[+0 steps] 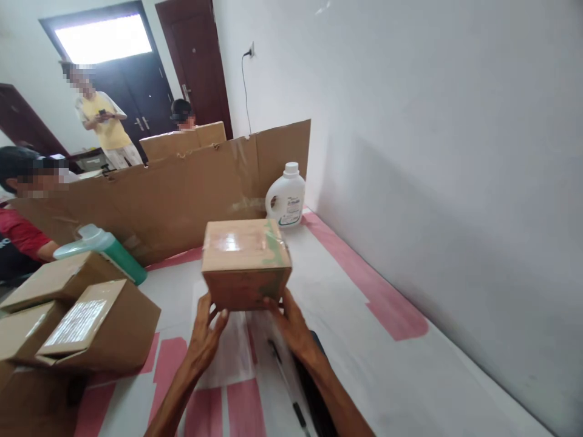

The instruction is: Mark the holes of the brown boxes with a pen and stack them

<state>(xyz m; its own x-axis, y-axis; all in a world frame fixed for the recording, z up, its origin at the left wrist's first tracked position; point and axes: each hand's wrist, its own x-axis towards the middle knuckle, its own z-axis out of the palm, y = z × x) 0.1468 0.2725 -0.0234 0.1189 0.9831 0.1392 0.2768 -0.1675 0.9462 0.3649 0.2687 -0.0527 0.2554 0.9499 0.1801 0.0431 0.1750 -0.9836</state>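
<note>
Currently both hands, left hand (206, 335) and right hand (293, 328), hold box (246, 262) aloft.

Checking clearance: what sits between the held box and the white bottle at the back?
In the head view, only bare table cover lies between the taped cardboard box and the white bottle; nothing stands there.

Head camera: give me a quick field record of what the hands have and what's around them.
held item: taped cardboard box, lifted above the table
left hand: at the box's lower left edge
right hand: at the box's lower right edge
left side: stacked cardboard boxes, teal bottle lying tilted
behind: cardboard divider, white jug upright by the wall
under the arms: dark tool, blurred
others: three people beyond the divider
</note>
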